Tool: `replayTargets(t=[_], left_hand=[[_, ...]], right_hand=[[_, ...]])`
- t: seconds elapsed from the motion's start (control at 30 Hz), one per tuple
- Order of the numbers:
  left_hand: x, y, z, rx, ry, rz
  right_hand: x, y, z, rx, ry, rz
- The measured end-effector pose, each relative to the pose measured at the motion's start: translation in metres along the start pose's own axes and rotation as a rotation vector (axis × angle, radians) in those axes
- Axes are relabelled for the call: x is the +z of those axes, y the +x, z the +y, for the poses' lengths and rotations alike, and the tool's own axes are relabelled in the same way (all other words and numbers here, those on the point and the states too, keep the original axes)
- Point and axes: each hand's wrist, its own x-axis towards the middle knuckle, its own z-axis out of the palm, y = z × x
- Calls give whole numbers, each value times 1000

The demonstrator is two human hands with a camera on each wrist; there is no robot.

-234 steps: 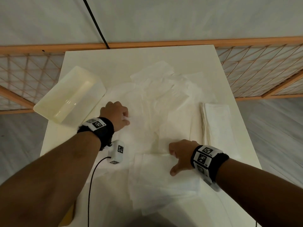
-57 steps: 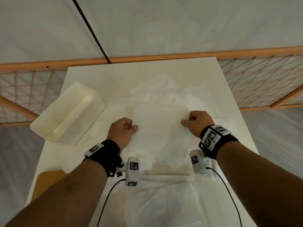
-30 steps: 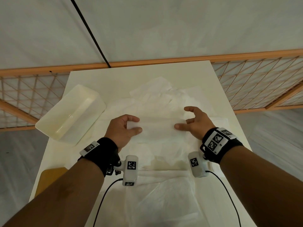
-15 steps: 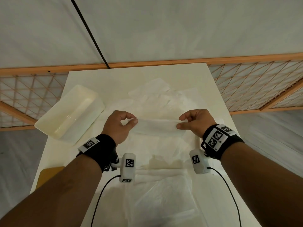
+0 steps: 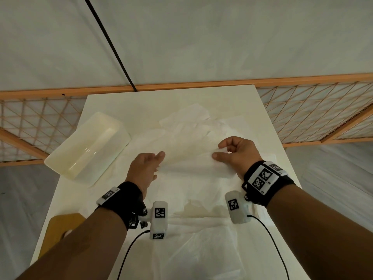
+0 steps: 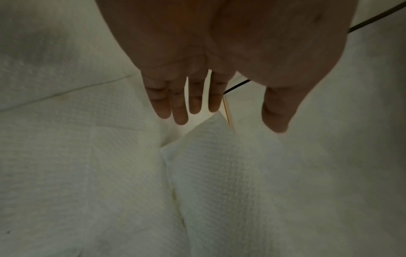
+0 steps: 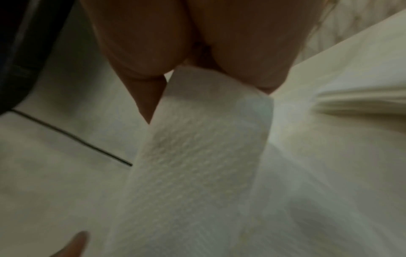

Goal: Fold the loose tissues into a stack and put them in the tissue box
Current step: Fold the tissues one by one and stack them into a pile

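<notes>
Tissue box, white and open-topped, sits at the left of the frame on the bench. Beside it the left hand hangs flat with straight fingers, grasping nothing. Loose tissues overlap mid-frame, their edges hard to separate. At right, the right hand pinches one end of a folded tissue; its fingertips are hidden in the wrist view.

Half a second ago we pinched the folded tissue at both ends; now our left hand has let go, fingers straight, while our right hand alone carries it rightward
</notes>
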Motion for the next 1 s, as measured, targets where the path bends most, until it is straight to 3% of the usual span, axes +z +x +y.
replayTargets(t=[0.1, 0.2, 0.27, 0.33, 0.43, 0.53, 0.67, 0.77, 0.9, 1.0], left_hand=[[6, 1, 6, -54, -49, -37], [24, -8, 9, -182, -153, -204], [33, -14, 6, -291, -265, -308], [36, -16, 4, -369, -370, -329], [32, -16, -1, -478, -391, -419], [28, -13, -10, -432, -305, -469], [32, -11, -17, -281, -215, -265], [32, -15, -19, -235, -124, -238], [30, -18, -29, -256, 11, -327], [27, -17, -32, -249, -3, -274]], right_hand=[[1, -4, -30, -93, 22, -99], [3, -2, -49, -164, 161, -218], [2, -1, -55, -176, 236, -220], [0, -2, -55, -162, 298, -216], [-8, -2, -43, -87, 359, -192], [-14, 2, -18, 30, 189, -70], [-20, 9, 27, 215, -36, 74], [-18, 9, 42, 367, -47, -4], [-12, 6, 43, 396, -107, -25], [-10, 6, 45, 416, -84, 8]])
